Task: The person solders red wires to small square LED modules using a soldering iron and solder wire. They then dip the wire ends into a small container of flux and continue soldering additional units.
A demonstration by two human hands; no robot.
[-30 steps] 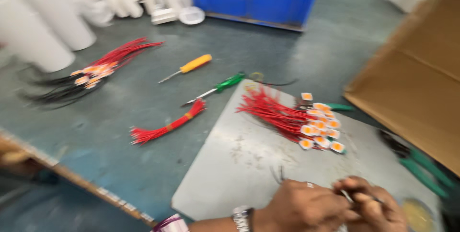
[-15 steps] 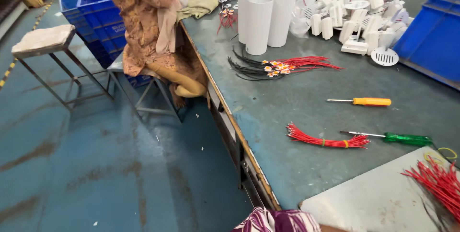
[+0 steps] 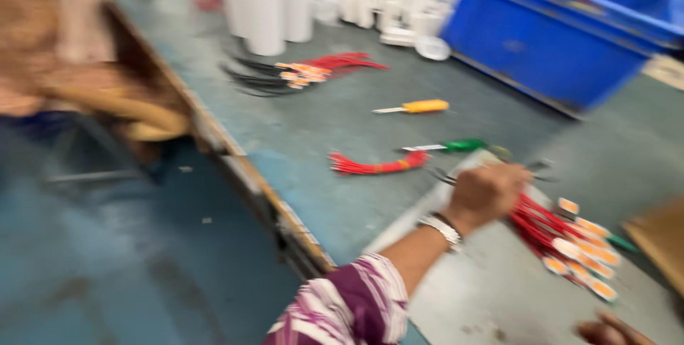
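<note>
1 view only, from the head, and it is smeared by motion. The left hand [image 3: 488, 192], which sat close to the right over small work 1 second ago, has reached out and is curled in a fist over the bare ends of the red wire bundle [image 3: 563, 234]. The bundle lies on the grey board [image 3: 491, 299], its orange-and-white chips fanned to the right. The right hand [image 3: 611, 331] barely shows at the bottom edge, so I cannot tell its grip. Beyond lie a green screwdriver [image 3: 456, 147] and a yellow screwdriver [image 3: 420, 107].
</note>
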